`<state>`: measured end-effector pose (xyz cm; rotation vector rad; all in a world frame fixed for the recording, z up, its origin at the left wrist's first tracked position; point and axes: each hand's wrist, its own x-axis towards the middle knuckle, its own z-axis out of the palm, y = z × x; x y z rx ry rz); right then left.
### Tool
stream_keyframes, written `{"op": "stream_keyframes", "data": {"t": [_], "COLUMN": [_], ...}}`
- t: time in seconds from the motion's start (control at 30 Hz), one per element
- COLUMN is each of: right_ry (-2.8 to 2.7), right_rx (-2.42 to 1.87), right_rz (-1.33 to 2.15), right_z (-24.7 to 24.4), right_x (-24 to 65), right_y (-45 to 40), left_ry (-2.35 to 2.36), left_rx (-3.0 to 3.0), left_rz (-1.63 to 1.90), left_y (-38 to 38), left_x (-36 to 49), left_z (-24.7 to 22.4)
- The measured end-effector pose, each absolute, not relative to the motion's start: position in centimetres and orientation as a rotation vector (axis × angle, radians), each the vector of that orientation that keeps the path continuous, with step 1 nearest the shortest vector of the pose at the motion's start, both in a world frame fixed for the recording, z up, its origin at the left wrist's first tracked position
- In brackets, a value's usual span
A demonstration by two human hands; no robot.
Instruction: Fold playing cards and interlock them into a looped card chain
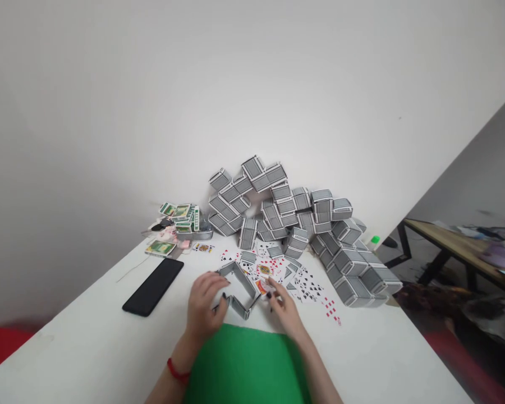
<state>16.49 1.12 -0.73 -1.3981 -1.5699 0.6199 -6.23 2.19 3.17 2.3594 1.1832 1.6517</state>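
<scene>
My left hand [205,304] grips the left side of a four-sided frame of folded playing cards [244,279], grey-backed and standing on edge on the table. The thumb is inside the near-left corner and the fingers are over the outside. My right hand [284,307] is just right of the frame's right corner, fingers curled beside a red-and-yellow face card [262,287]. Whether it pinches that card is unclear. Loose playing cards [310,285] lie face up and face down behind and to the right of the frame.
A large structure of folded-card blocks [284,206] stands against the wall, stepping down to the right. On the white table [96,348] lie a black phone [154,287] and a card box [160,248]. More green-and-white card boxes [183,212] are piled at the back left.
</scene>
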Motion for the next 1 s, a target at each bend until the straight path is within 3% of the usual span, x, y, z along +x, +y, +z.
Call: {"op": "stream_keyframes", "data": {"t": [0.2,0.5,0.83,1.0], "right_ry": [-1.819,-1.784,-1.495,-1.02], "right_rx": [-1.793,-1.882,-1.6,-1.165], "right_rz": [0.383,0.524,0.786,1.335], "right_z": [0.8,-0.2,0.8,-0.6], "right_x": [18.7,19.0,19.5,18.1], "right_y": [7.7,11.6,6.6,2.1], "left_ry": [1.253,1.273,1.27,1.265], "left_rx": [2.668,2.713,2.641,2.595], "left_rz": [1.09,0.943,0.912,0.908], "left_y": [-0.4,0.8,1.4,2.2], "left_x": [-1.4,-2.0,-4.0,-4.0], "left_z": [2.9,1.6,2.0,1.4]}}
